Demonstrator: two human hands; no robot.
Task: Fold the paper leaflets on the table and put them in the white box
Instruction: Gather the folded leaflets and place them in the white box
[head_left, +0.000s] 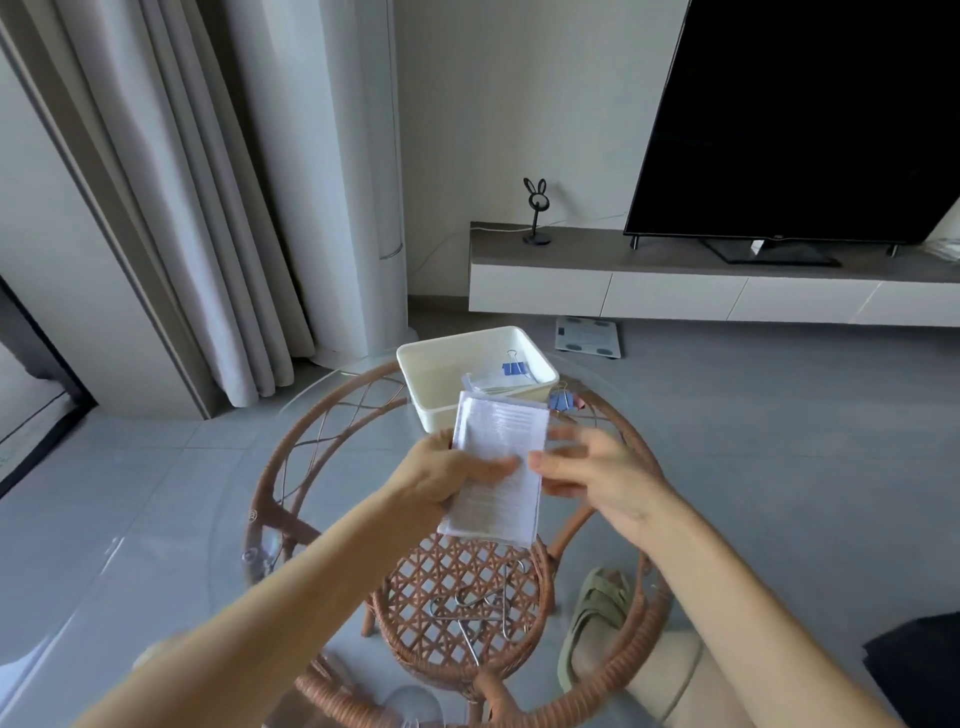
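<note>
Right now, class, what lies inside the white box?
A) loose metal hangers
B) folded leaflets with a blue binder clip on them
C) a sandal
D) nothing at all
B: inside the white box a stack of folded leaflets lies with a blue binder clip on it, while the left hand holds another leaflet stack in front of the box.
</note>
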